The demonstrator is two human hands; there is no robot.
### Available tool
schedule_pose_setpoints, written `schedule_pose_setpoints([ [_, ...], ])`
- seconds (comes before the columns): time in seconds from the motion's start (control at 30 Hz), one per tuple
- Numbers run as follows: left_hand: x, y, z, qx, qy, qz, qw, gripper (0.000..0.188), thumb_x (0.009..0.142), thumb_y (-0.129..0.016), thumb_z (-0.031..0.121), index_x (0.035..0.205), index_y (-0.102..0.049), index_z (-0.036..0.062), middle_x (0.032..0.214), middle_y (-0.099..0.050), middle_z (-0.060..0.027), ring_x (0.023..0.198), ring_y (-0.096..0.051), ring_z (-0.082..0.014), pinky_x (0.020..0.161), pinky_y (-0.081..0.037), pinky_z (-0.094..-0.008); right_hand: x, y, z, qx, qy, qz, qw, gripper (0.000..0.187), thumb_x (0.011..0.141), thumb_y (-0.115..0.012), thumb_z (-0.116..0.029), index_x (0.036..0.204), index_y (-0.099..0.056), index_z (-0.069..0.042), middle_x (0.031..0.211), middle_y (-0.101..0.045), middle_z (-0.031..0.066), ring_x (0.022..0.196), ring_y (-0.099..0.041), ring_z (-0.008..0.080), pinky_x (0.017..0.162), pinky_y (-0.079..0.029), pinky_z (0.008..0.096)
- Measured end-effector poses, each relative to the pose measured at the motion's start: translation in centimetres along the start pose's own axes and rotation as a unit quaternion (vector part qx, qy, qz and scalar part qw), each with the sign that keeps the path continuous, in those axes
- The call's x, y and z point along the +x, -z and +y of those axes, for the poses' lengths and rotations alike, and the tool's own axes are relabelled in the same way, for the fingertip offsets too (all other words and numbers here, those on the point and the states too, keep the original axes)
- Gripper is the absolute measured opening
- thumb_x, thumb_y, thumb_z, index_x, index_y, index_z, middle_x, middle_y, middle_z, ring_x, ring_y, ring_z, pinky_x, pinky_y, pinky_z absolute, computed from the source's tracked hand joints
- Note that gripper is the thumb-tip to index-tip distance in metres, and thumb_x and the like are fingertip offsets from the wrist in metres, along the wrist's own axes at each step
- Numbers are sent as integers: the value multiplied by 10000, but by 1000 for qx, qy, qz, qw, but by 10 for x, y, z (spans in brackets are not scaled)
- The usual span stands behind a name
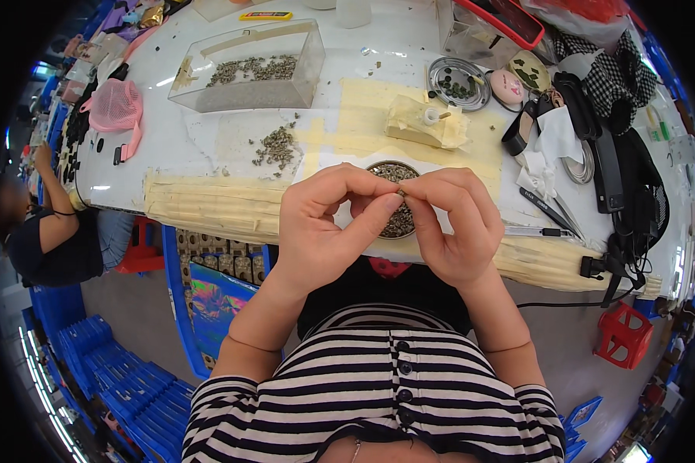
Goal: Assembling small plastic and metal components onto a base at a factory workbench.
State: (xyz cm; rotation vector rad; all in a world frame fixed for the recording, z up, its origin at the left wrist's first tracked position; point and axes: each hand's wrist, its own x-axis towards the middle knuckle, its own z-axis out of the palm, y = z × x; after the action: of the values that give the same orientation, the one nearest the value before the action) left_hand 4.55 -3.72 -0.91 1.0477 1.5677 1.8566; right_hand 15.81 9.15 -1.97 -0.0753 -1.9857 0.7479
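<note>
My left hand [328, 224] and my right hand [457, 224] meet over a round tin [396, 165] full of small greyish metal pieces. Thumb and forefinger of each hand are pinched together, fingertips almost touching. Whatever sits between them is tiny; it looks like one of the same small pieces, but I cannot make out its kind. Left of my hands, a loose heap of small metal pieces [276, 148] lies on the white table. Behind the tin stands a tape-covered block [425, 123] with a small white part and a thin stick on top.
A clear plastic box [305, 73] holds more metal pieces at the back left. Right of the tin lie tweezers [548, 210], a cutter knife [534, 231] and a round dish of dark bits [457, 83]. Tape wraps the table's front edge [208, 202]. Another person sits far left.
</note>
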Motion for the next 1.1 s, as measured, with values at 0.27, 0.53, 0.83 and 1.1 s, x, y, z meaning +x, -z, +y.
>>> schedule_pose_setpoints([
  [0.27, 1, 2, 7, 95, -46, -9, 994, 70, 831, -721, -15, 899, -705, -17, 782, -661, -48, 653, -517, -88, 593, -426, -228, 0, 0, 0, 8, -13, -19, 1000, 197, 760, -755, 38, 932, -682, -22, 847, -646, 94, 715, -635, 235, 607, -520, 314],
  [0.53, 0, 3, 9, 81, -23, -17, 996, 74, 818, -728, -8, 889, -705, -12, 784, -665, -48, 646, -522, -95, 594, -433, -232, 0, 2, 0, 23, -23, -31, 999, 194, 771, -750, 37, 940, -671, -16, 863, -647, 102, 721, -631, 244, 618, -518, 317],
  [0.83, 3, -1, 11, 304, -182, 40, 934, 166, 731, -782, -21, 875, -716, 27, 807, -686, -79, 686, -633, -207, 605, -505, -308, 1, 8, -2, 89, -129, -52, 986, 137, 823, -705, 56, 954, -698, 13, 858, -678, 104, 718, -639, 189, 627, -506, 273],
  [1.1, 4, -3, 13, 326, -202, 39, 923, 179, 712, -790, -14, 862, -704, 33, 780, -679, -80, 685, -637, -232, 609, -508, -317, 0, 7, -2, 117, -121, -39, 985, 183, 793, -733, 60, 969, -724, 9, 866, -698, 112, 701, -652, 175, 621, -514, 266],
])
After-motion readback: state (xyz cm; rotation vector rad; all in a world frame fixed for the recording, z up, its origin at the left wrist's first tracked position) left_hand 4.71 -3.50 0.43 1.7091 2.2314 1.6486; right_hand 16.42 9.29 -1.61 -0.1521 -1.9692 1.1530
